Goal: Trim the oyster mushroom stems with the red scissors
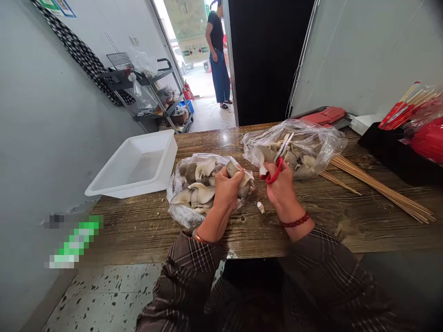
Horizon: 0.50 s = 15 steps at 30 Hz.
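Between the thumb and fingers of my left hand [225,190] is a greyish oyster mushroom [233,169], held above an open plastic bag [183,216] full of oyster mushrooms [202,193]. My right hand [282,191] is closed around red-handled scissors [276,172], blades pointing up and away. A pale mushroom piece [263,160] shows beside the right fingers; whether they grip it I cannot tell. Just beyond that hand lies a second clear bag [327,143] with mushroom pieces inside. On the wooden table [207,240], a small cut stem [260,207] sits between my wrists.
A white plastic tub [162,173] stands at the table's left end. Bamboo skewers [384,189] lie on the right, near a black box [384,152] with red packets. Red gloves [325,116] rest at the back. A person [218,55] stands in the doorway beyond a shelf cart [148,85].
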Available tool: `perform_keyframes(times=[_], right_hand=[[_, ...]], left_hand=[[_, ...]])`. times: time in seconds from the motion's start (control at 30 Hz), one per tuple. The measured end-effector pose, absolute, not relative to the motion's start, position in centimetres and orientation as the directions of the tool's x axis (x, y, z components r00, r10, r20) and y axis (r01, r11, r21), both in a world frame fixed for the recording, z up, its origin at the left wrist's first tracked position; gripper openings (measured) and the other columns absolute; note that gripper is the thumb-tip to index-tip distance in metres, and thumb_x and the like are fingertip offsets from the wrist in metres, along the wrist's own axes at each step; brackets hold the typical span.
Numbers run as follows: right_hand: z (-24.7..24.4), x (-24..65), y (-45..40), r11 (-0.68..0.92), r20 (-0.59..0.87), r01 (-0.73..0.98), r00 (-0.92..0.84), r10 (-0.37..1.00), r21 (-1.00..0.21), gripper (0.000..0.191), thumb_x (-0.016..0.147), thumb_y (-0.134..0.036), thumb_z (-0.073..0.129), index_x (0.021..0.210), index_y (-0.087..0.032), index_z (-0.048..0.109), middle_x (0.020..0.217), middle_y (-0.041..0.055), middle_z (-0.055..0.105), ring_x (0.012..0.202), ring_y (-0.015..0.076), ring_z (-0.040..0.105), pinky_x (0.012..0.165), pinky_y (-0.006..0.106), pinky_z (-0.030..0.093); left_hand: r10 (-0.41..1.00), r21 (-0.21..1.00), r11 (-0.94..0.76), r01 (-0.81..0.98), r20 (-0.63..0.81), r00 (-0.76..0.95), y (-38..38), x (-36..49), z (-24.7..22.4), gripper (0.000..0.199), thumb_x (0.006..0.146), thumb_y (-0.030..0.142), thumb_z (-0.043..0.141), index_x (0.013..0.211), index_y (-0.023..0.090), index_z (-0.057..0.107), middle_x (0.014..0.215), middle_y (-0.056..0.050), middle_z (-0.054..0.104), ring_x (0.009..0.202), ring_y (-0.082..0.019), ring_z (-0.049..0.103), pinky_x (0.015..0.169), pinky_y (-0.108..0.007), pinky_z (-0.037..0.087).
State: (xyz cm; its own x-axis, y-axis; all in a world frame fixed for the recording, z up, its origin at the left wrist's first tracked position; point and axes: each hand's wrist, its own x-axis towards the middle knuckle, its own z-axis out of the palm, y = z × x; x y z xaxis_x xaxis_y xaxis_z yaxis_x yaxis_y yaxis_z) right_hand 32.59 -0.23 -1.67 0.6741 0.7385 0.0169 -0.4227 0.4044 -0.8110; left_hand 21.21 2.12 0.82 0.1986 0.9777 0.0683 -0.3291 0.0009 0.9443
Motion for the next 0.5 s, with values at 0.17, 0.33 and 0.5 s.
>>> perform_keyframes(times=[0.17,0.33,0.5], right_hand=[[-1.2,33.7,-0.5,0.422,0.165,-0.252,0.659,0.734,-0.871,0.033,0.073,-0.033,0.079,0.099,-0.023,0.063,0.095,0.0009,0.071,0.075,0.0156,0.065,0.066,0.031,0.057],[-0.4,32.3,-1.4,0.453,0.531,0.278,0.460,0.711,-0.847,0.049,0.073,-0.019,0.075,0.120,-0.028,0.065,0.112,0.0026,0.073,0.094,0.0198,0.068,0.088,0.038,0.056],[0.1,32.2,-1.2,0.523,0.517,0.124,0.456,0.725,-0.843,0.045,0.075,-0.027,0.078,0.118,-0.026,0.064,0.101,0.0012,0.073,0.086,0.0168,0.068,0.083,0.034,0.057]], left_hand=[[0.954,0.910,0.077,-0.407,0.052,0.296,2.7,20.9,1.0,0.040,0.059,0.033,0.089,0.087,0.017,0.065,0.071,0.003,0.065,0.057,-0.008,0.058,0.055,-0.020,0.048],[0.935,0.888,0.082,-0.453,0.088,0.342,3.1,20.5,1.2,0.052,0.053,0.030,0.095,0.095,0.020,0.066,0.087,0.002,0.073,0.073,-0.010,0.067,0.072,-0.023,0.054],[0.964,0.902,0.067,-0.426,0.052,0.262,4.1,19.6,2.6,0.046,0.049,0.029,0.097,0.082,0.018,0.066,0.077,0.003,0.073,0.067,-0.010,0.067,0.066,-0.022,0.053]])
